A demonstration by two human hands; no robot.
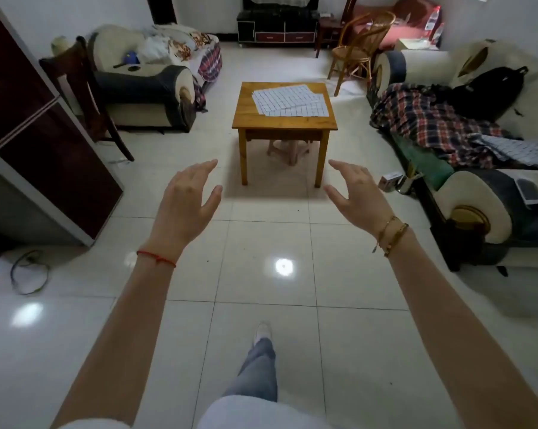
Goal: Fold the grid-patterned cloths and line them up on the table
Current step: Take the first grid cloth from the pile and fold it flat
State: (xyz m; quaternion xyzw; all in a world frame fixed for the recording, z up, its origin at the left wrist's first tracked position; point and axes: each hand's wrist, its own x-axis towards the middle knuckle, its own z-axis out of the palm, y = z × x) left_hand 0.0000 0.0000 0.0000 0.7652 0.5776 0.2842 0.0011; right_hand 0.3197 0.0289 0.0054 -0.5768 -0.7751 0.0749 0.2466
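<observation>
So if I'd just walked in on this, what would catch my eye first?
Probably the two bare hands stretched out in front, the left hand and the right hand, both open and holding nothing. Straight beyond them stands a small wooden table in the middle of the tiled floor, with grid-patterned cloths lying flat and overlapping on its top. Another grid-patterned cloth lies on the sofa to the right.

Cloths (291, 100) on table (246, 116) ctr; sofa (478, 187) rt, armchair (144, 88) lft.
</observation>
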